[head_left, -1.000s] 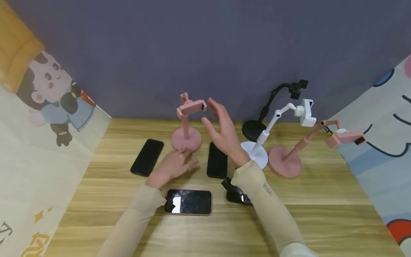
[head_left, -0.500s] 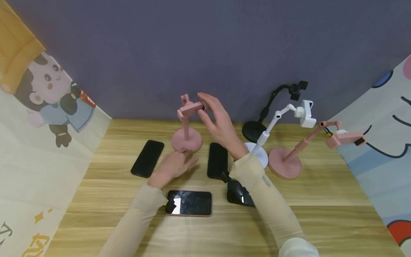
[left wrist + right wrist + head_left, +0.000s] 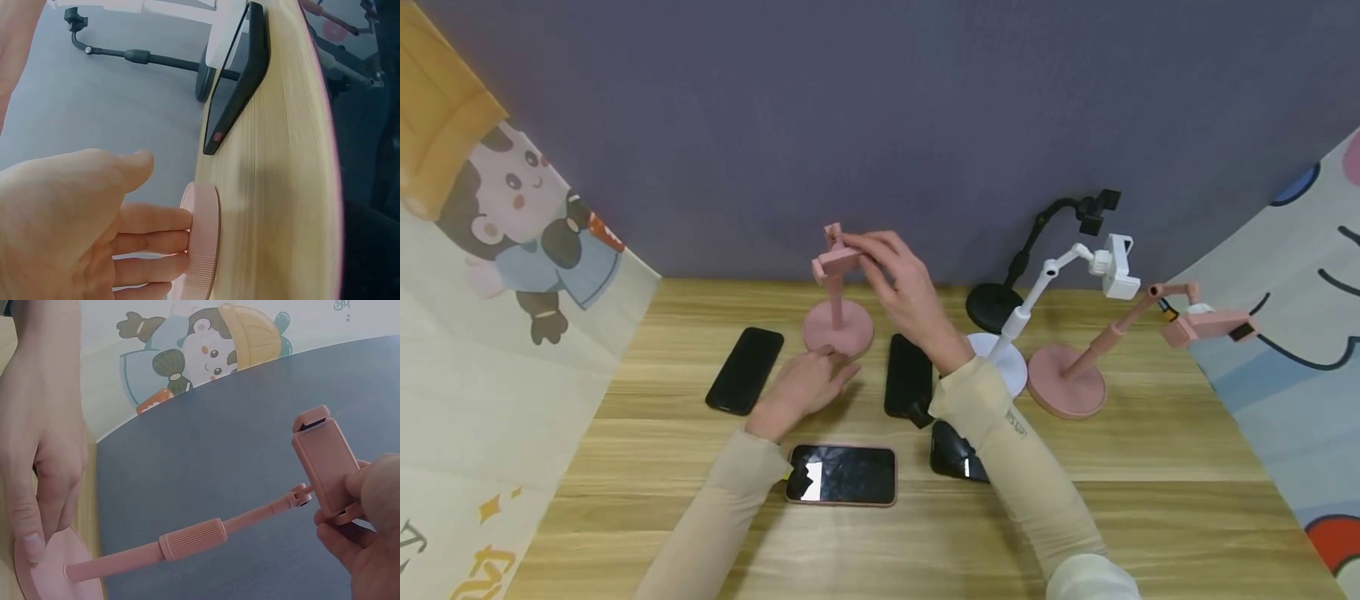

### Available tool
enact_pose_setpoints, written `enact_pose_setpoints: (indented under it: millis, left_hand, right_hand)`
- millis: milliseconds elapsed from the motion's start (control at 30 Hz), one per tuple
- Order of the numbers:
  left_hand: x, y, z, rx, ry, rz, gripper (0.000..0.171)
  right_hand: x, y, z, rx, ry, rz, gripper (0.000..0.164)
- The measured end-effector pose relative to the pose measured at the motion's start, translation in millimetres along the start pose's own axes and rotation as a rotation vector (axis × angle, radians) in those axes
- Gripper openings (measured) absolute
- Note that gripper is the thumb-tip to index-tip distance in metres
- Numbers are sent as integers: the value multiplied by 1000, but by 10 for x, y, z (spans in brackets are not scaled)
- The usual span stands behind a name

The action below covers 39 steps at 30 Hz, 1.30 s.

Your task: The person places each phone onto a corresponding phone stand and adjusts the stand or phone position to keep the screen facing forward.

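Note:
A pink phone stand (image 3: pixel 837 321) is upright near the back wall, its round base flat on the wooden table. My left hand (image 3: pixel 797 387) touches the near edge of this base, its fingers extended, as the left wrist view confirms. With my right hand (image 3: pixel 917 300) I pinch one end of the stand's clamp (image 3: pixel 328 465); the thumb rests on the clamp's front face and other fingers are at its lower end. No phone is in the clamp. A black phone (image 3: pixel 745 371) lies left of the left hand, and another black phone (image 3: pixel 907 375) lies right of the base.
To the right stand a black phone stand (image 3: pixel 992 306), a white phone stand (image 3: pixel 1017 321) and a second pink phone stand (image 3: pixel 1067 379). A pink-edged phone (image 3: pixel 857 475) lies in front; a dark phone (image 3: pixel 951 450) is partly hidden under the right sleeve. A grey wall (image 3: pixel 880 125) rises behind.
My right hand has moved left from beside the clamp and now grips its end. The left hand stays at the base.

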<state>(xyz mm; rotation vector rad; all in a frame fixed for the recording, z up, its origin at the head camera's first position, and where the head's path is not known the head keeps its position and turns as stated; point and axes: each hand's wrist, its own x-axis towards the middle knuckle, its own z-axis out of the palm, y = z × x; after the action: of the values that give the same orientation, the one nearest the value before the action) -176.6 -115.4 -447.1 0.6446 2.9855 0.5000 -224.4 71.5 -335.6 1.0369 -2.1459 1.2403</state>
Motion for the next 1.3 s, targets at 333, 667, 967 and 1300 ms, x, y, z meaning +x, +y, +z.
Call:
enact_pose_setpoints:
  millis: [333,667,967,1300]
  left_hand:
    - [-34,-40,0,-40,23,15,31]
    - [-57,-63,-13,-80,41,13,36]
    - [-134,-74,-17,-112,65,15,33]
    - [-264,-87,-25,-80,69,41,28]
  right_hand:
    - [-71,-69,39,-8,38,-10,34]
    - [-117,-130,68,4,38,-38,36]
    - [-191,-223,97,-10,37,-38,38]
    - [-292,-300,142,-21,59,-43,39]
